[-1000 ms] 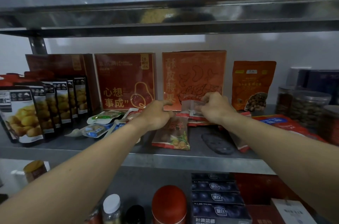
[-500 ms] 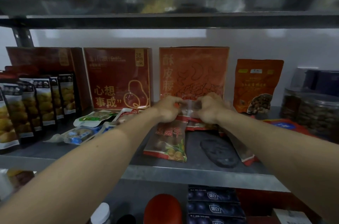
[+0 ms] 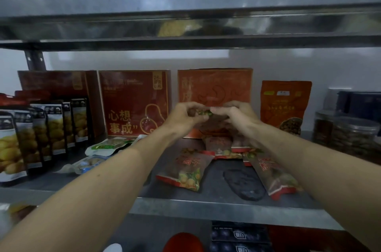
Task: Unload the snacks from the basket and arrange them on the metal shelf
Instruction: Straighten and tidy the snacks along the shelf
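Both my hands are raised over the middle of the metal shelf [image 3: 206, 208]. My left hand [image 3: 183, 119] and my right hand [image 3: 237, 117] pinch the two ends of a small snack packet [image 3: 203, 113] with a green and yellow edge, held in the air in front of the orange box [image 3: 214, 84]. Below them several red snack packets lie flat on the shelf: one [image 3: 185, 169] near the front, one [image 3: 274, 177] under my right forearm, and more [image 3: 220, 146] further back. The basket is out of view.
Yellow-fruit pouches [image 3: 41, 134] stand in a row at the left. A red box [image 3: 134, 103] and an orange pouch [image 3: 285, 105] stand at the back; clear jars [image 3: 350, 138] at the right. Flat green and blue packets [image 3: 103, 146] lie left of centre. A dark patch [image 3: 243, 183] marks the shelf.
Both hands have lifted from the pile on the shelf, raising one small packet between them up in front of the orange box.
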`<state>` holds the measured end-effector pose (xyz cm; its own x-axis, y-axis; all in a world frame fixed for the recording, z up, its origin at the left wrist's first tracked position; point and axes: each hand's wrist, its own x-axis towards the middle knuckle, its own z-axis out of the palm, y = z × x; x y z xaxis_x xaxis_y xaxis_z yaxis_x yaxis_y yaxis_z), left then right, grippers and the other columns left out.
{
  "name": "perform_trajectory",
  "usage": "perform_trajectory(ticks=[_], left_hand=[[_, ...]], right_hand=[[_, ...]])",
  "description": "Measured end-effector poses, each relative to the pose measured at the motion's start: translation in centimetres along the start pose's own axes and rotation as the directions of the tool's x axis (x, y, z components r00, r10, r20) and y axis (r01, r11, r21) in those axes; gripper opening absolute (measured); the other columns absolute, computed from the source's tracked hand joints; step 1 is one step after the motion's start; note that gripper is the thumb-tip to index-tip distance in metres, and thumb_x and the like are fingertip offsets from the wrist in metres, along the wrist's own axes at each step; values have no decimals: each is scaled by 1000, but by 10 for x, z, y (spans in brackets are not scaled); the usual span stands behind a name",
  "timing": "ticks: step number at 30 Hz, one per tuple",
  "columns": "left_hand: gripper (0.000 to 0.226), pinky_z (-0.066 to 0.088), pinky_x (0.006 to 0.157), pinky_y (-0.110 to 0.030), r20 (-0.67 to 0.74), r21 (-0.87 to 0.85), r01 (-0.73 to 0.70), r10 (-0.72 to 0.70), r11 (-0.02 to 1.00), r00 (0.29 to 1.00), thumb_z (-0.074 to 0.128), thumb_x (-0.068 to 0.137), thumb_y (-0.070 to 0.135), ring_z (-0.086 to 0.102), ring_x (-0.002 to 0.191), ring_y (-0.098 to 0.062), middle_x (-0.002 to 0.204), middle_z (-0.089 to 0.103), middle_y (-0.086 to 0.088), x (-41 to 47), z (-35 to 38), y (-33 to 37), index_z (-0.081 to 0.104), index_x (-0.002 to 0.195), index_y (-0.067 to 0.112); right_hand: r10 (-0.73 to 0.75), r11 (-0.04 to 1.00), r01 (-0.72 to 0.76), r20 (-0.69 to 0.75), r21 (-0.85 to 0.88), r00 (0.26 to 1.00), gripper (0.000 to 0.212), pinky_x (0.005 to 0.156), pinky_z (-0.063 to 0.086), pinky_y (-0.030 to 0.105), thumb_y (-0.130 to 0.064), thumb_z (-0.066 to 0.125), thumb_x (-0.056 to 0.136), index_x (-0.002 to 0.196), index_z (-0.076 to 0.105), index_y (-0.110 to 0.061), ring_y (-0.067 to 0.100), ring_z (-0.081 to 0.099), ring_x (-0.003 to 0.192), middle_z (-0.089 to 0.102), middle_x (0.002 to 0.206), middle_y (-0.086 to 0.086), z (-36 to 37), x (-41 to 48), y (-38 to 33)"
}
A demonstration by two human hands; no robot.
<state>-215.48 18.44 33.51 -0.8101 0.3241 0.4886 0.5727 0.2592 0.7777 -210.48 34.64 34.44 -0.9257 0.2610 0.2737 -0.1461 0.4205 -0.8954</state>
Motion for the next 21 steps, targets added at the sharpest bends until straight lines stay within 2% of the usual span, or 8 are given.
perform_trajectory(ticks=[2, 5, 9, 10, 12, 14, 18, 21], left_hand=[[14, 51, 80, -21, -78, -24, -34, 32, 999, 996, 68, 89, 15, 65, 86, -12, 94, 71, -3, 0, -2, -1, 71, 102, 9], [10, 53, 75, -16, -140, -157, -25, 3, 987, 990, 61, 94, 17, 67, 84, -7, 93, 72, 4, -1, -7, 3, 70, 100, 14], [14, 59, 71, -30, -137, -279, 19, -59, 960, 989, 56, 98, 22, 70, 78, -13, 88, 73, 2, -4, -10, 12, 69, 95, 22], [15, 60, 69, -31, -136, -299, 24, -68, 954, 988, 55, 98, 23, 70, 75, -13, 85, 73, 2, -6, -10, 14, 69, 94, 23], [15, 59, 68, -30, -111, -321, 38, -77, 946, 991, 57, 97, 27, 71, 77, -12, 89, 73, 2, -9, -11, 15, 70, 100, 21], [23, 58, 77, -31, -66, -291, 48, -70, 956, 995, 65, 91, 26, 70, 91, -15, 104, 72, -1, -12, -11, 14, 68, 112, 16], [31, 57, 71, -19, -145, -275, 13, -55, 961, 988, 68, 86, 2, 66, 88, -15, 107, 68, -14, -18, -8, 10, 64, 117, 1], [23, 57, 73, -20, -177, -286, 34, -87, 958, 980, 68, 87, 4, 68, 85, -15, 99, 70, -8, -19, -8, 2, 64, 109, 4]], right_hand=[[-28, 998, 26, 27, 52, 999, 51, 93, 51, 34, -35, 81, 72, 116, 62, -17, 17, 66, 98, 70, 104, -1, -3, 0, 0], [-81, 989, 75, 39, 128, 996, 28, 81, 48, 24, -15, 80, 78, 99, 61, -23, 11, 63, 92, 66, 93, -10, -6, -3, -3], [-78, 991, 64, 121, 120, 989, 52, 88, 55, 32, -21, 78, 82, 128, 56, -16, 15, 67, 95, 70, 109, 3, -4, -6, -2], [-87, 989, 71, 124, 131, 988, 51, 83, 56, 29, -20, 77, 84, 129, 56, -12, 15, 70, 91, 71, 106, 6, -2, -7, -1], [-121, 979, 104, 91, 174, 988, 38, 68, 57, 24, -15, 76, 85, 119, 60, -7, 13, 71, 75, 73, 89, 6, 1, -10, 0], [-128, 971, 112, 62, 209, 990, 30, 64, 58, 24, -13, 77, 83, 110, 64, -7, 14, 71, 68, 73, 82, 7, 3, -11, 0], [-118, 968, 96, 85, 231, 989, 18, 57, 55, 21, -17, 77, 84, 98, 69, -11, 13, 72, 68, 75, 82, 6, 9, -10, 1], [-78, 978, 64, 65, 196, 995, 18, 63, 53, 25, -27, 78, 83, 96, 70, -16, 16, 73, 79, 76, 87, 3, 17, -8, 4]])
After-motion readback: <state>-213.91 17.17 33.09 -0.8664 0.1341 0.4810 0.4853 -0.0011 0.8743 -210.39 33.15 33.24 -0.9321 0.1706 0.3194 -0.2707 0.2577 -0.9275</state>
